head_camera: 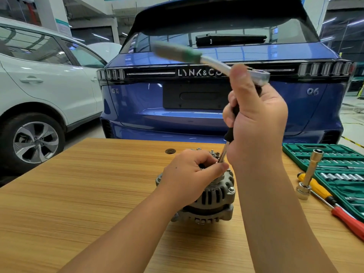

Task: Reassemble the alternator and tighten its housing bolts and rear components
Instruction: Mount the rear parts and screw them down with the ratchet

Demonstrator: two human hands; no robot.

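Seemingly well along, the alternator (208, 196) stands assembled near the middle of the desk (78, 194), toward its far edge. From the head view, my left hand (189, 176) curls over its rear end, steadying the tip of a long extension bar (226, 146). My right hand (256, 123) grips the bar's black handle, a blurred green-handled ratchet (197, 56) on top. Housing halves look joined; I judge rear fasteners remain to tighten. A socket set (338, 174), a loose socket extension (309, 176) and screwdrivers (334, 203) lie at the desk's right edge.
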